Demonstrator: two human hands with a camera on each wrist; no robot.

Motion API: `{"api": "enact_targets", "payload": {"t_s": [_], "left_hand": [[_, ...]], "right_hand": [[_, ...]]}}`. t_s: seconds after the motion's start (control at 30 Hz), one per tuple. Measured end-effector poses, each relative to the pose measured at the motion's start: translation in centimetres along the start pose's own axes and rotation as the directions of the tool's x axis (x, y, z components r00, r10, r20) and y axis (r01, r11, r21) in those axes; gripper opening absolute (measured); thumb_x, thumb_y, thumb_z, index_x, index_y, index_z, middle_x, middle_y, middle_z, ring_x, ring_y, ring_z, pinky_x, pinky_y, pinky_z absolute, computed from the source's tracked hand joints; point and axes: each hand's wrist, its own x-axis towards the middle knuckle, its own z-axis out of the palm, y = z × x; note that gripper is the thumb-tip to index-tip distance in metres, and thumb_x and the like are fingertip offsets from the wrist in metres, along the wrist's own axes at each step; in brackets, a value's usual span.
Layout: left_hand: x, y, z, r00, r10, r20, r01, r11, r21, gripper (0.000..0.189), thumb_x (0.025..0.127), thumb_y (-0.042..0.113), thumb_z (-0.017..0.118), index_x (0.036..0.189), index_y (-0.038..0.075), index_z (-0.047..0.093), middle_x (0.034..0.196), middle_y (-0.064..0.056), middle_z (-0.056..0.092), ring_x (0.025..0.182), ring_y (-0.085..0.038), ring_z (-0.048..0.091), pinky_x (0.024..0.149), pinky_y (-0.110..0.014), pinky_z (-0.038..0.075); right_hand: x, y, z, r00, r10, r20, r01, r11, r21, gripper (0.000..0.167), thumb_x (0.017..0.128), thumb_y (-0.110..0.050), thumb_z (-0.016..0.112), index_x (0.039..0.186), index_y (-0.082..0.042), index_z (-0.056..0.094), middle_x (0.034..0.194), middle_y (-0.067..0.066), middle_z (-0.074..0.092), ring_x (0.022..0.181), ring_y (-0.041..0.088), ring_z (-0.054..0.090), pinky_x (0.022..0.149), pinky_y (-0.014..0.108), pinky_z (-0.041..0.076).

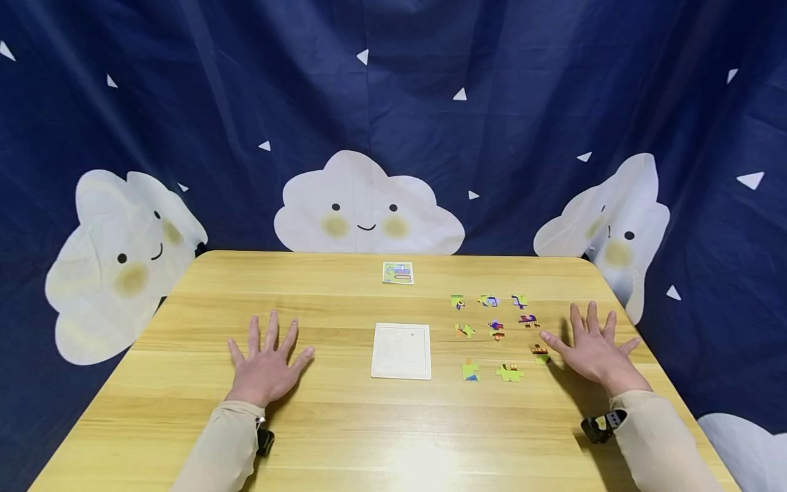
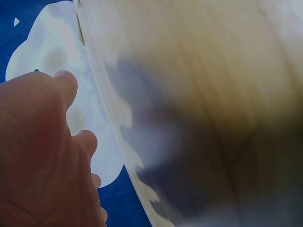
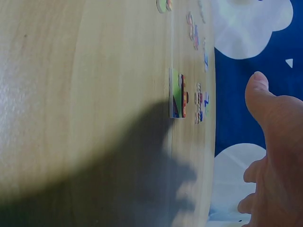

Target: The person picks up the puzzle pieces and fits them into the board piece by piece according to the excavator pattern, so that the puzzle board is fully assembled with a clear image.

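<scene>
My left hand [image 1: 264, 369] is spread over the left part of the table, palm down, with nothing in it. My right hand [image 1: 598, 353] is likewise spread at the right, its thumb close to a green, red and blue puzzle piece [image 3: 177, 97]. Several loose jigsaw pieces lie apart from one another left of that hand, among them a green piece with a blue corner [image 1: 470, 371] and a green one with dark marks [image 1: 509, 373]. Between the hands lies a square white puzzle tray [image 1: 401, 376].
A small printed picture card [image 1: 398, 273] lies near the far edge of the wooden table [image 1: 344, 437]. Behind it hangs a dark blue curtain [image 1: 406, 123] with white clouds. Black wrist cameras [image 1: 602, 427] are strapped at both cuffs.
</scene>
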Motion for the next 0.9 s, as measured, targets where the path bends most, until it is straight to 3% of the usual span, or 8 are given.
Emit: {"api": "enact_targets", "payload": {"t_s": [0.17,0.27,0.37,0.47,0.57,0.63,0.77,0.9], "left_hand": [[0.0,0.0,0.1,1.000,0.008,-0.001,-0.008,1.000,0.001,0.077,0.099,0.062,0.034,0.156,0.012,0.027,0.161,-0.023,0.005,0.143,-0.049,-0.008,0.100,-0.077,-0.014],[0.3,0.1,0.3,0.999,0.050,-0.008,-0.050,0.999,-0.011,0.078,0.100,0.061,0.035,0.156,0.008,0.027,0.160,-0.023,0.010,0.144,-0.048,-0.004,0.104,-0.075,-0.009],[1.0,0.6,0.5,0.989,0.149,-0.019,-0.150,0.985,-0.089,0.079,0.099,0.058,0.043,0.154,0.003,0.030,0.159,-0.023,0.018,0.145,-0.046,0.004,0.110,-0.069,-0.001],[2.0,1.7,0.6,0.965,0.260,-0.018,-0.257,0.938,-0.231,0.082,0.094,0.055,0.057,0.151,0.000,0.034,0.158,-0.020,0.025,0.145,-0.041,0.014,0.114,-0.061,0.011],[3.0,3.4,0.7,0.947,0.320,0.029,-0.287,0.883,-0.371,0.090,0.086,0.054,0.069,0.151,0.003,0.035,0.159,-0.016,0.023,0.145,-0.036,0.018,0.115,-0.056,0.017],[3.7,4.7,0.8,0.936,0.347,0.067,-0.290,0.863,-0.414,0.095,0.081,0.054,0.075,0.152,0.003,0.035,0.160,-0.015,0.021,0.145,-0.034,0.018,0.115,-0.054,0.018],[4.8,7.0,1.4,0.914,0.383,0.133,-0.299,0.859,-0.416,0.109,0.073,0.054,0.082,0.153,0.002,0.031,0.161,-0.015,0.017,0.147,-0.031,0.013,0.116,-0.049,0.017],[5.7,8.4,1.9,0.896,0.413,0.163,-0.321,0.856,-0.405,0.116,0.069,0.051,0.086,0.153,-0.001,0.027,0.161,-0.016,0.017,0.148,-0.031,0.008,0.117,-0.047,0.016]], "right_hand": [[0.0,-0.1,0.2,1.000,-0.012,-0.011,0.012,1.000,0.003,0.103,0.095,-0.071,0.034,0.152,0.010,0.006,0.150,0.040,-0.014,0.129,0.060,-0.027,0.082,0.087,-0.014],[0.4,-0.4,0.3,0.995,-0.062,-0.075,0.065,0.997,0.040,0.096,0.098,-0.063,0.039,0.152,0.011,0.012,0.153,0.038,-0.008,0.134,0.058,-0.022,0.089,0.086,-0.011],[1.3,-1.6,0.4,0.974,-0.134,-0.183,0.154,0.983,0.100,0.080,0.100,-0.049,0.049,0.148,0.012,0.027,0.153,0.037,0.014,0.140,0.056,-0.001,0.102,0.078,0.003],[2.7,-3.6,0.4,0.949,-0.197,-0.245,0.240,0.958,0.160,0.062,0.100,-0.036,0.057,0.139,0.010,0.044,0.141,0.032,0.039,0.134,0.051,0.029,0.106,0.067,0.025],[4.5,-6.3,0.4,0.946,-0.246,-0.211,0.289,0.935,0.203,0.051,0.098,-0.032,0.061,0.133,0.005,0.054,0.131,0.024,0.053,0.121,0.044,0.047,0.101,0.060,0.038],[5.8,-8.1,0.5,0.945,-0.281,-0.170,0.314,0.925,0.216,0.046,0.097,-0.027,0.064,0.130,0.004,0.057,0.125,0.020,0.058,0.116,0.040,0.052,0.098,0.056,0.042],[8.5,-11.0,1.3,0.944,-0.319,-0.085,0.330,0.923,0.196,0.039,0.094,-0.020,0.067,0.125,0.004,0.061,0.120,0.017,0.059,0.113,0.036,0.052,0.096,0.052,0.044],[10.4,-12.4,2.2,0.948,-0.315,-0.033,0.316,0.934,0.166,0.039,0.092,-0.018,0.071,0.124,0.003,0.062,0.122,0.016,0.056,0.119,0.037,0.046,0.100,0.053,0.041]]}}
